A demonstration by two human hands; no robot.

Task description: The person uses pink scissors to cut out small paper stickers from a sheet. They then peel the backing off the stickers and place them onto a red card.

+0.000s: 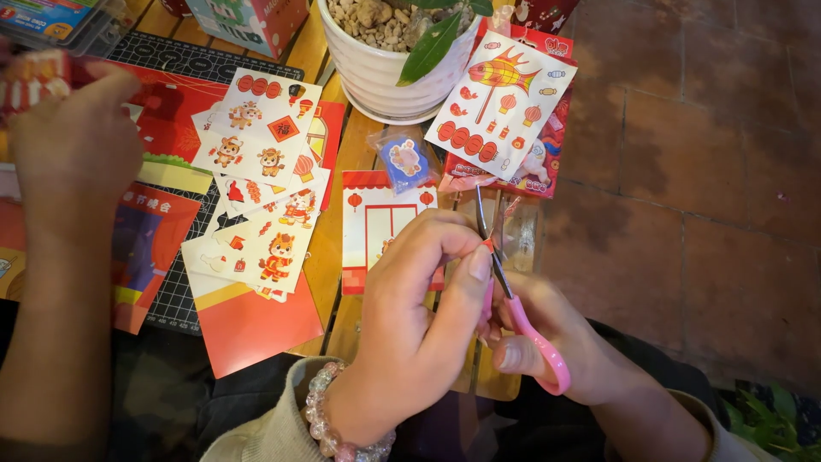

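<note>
Pink-handled scissors (517, 299) are held in the right hand (547, 342), fingers through the loops, blades pointed toward the top of the frame. The left hand (419, 316) is clenched in a pinch at the blades, thumb and forefinger pressed together right by the pivot; what is pinched is too small/hidden to be told, poss. a bit of the clear wrapper (513, 227) seen blurred just beyond the tips.

Risk, as judged: the thumb tip sits touching or nearly touching the blade edge, so a nick could be caused if the blades are closed w/ the pinch that close. A crooked cut could also result, since the piece is held on one side only. The small clear packet w/ a blue sticker (402, 161) lies near, above the blade tips, and could be caught by mistake.

Both hands are at lower centre, over the edge of the slatted wooden counter (342, 257). Sticker sheets (265, 180) w/ cartoon animals are fanned at centre left over a dark cutting mat (180, 299); a red-and-white card (372, 222) lies just left of the blades. A white plant pot (385, 77) stands at top centre, a fish-lantern sheet (500, 103) leaning beside it. Another person's arm (68, 214) is seen at far left, well apart.
</note>
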